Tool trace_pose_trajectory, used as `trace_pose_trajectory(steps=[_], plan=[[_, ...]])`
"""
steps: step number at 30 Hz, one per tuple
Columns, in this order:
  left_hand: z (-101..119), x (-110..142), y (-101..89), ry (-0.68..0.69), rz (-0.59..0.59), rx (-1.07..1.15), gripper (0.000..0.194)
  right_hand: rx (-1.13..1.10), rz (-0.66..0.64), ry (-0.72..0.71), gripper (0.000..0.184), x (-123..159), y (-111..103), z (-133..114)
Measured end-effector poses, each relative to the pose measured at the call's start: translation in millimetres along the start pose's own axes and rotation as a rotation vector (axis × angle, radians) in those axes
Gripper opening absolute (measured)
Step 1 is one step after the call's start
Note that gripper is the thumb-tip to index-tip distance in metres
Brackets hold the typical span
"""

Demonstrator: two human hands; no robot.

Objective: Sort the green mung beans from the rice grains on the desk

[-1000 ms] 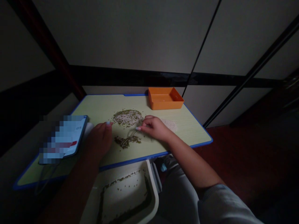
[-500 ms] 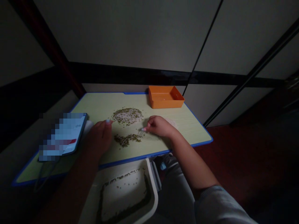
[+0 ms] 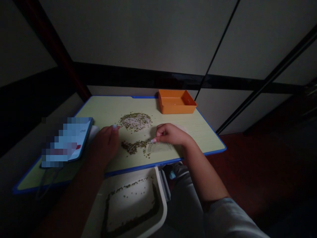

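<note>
My right hand (image 3: 169,134) is closed in a pinch on a clear half-round protractor (image 3: 160,147), which lies low against the tabletop. Just left of the protractor is a small heap of green beans (image 3: 132,147), with a few loose ones below its edge. Behind the heap spreads a larger pile of green beans mixed with white grains (image 3: 135,121). My left hand (image 3: 107,143) rests left of both piles, fingers curled and thumb on top; whatever it may hold is hidden. A pale patch of grains (image 3: 182,128) is partly covered by my right hand.
An orange open box (image 3: 177,109) stands at the table's back right. A phone (image 3: 71,142) with a cable lies at the left. Below the front edge sits a white tub (image 3: 162,211) with green beans inside. The table (image 3: 109,105) has a blue rim; cabinet panels rise behind.
The protractor has tilted flatter, showing its scale, as my right hand shifted slightly. Several beans now lie scattered near its left end. My left hand has stayed in place.
</note>
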State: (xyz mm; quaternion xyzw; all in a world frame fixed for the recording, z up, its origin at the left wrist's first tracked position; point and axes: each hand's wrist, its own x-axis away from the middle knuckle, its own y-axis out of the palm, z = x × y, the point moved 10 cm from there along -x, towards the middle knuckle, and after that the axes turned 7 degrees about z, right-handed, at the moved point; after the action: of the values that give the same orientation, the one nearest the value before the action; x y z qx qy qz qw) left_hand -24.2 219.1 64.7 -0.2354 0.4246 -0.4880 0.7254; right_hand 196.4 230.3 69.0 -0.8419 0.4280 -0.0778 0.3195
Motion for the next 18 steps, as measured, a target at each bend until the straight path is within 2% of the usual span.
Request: trace_pose_trajectory(steps=[5, 18], plan=[[-0.4, 0.8, 0.5, -0.001, -0.004, 0.014, 0.061, 0.017, -0.098, 0.088, 0.027, 5.0, 4.8, 11.8], [-3.5, 0.6, -2.2, -0.027, 0.028, 0.036, 0.051, 0.034, -0.105, 0.090, 0.027, 5.3, 8.6, 10.7]])
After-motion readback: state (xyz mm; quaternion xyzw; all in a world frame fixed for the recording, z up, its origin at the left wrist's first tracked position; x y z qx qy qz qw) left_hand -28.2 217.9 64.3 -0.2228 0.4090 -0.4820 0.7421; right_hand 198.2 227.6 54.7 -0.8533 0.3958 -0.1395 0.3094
